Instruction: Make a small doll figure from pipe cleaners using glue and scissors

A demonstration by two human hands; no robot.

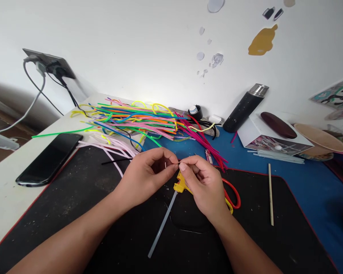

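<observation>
My left hand [148,171] and my right hand [204,182] meet above the black mat [125,243], thumb and forefinger pinched on each. Something very thin, perhaps a strand, runs between the fingertips, too small to make out. Beneath them lies a yellow glue gun [180,184], partly covered by my right hand, with a translucent glue stick [162,225] sticking out of it towards me. Scissors with red and yellow handles [236,194] show beside my right wrist, their blades hidden.
Behind the hands spreads a pile of coloured pipe cleaners [143,121]. A phone [50,160] lies at left. On the right are a wooden stick [271,194], spare glue sticks [277,156], a white box [274,133] and a dark flask [246,108]. Plugged cables [42,72] hang from the wall socket.
</observation>
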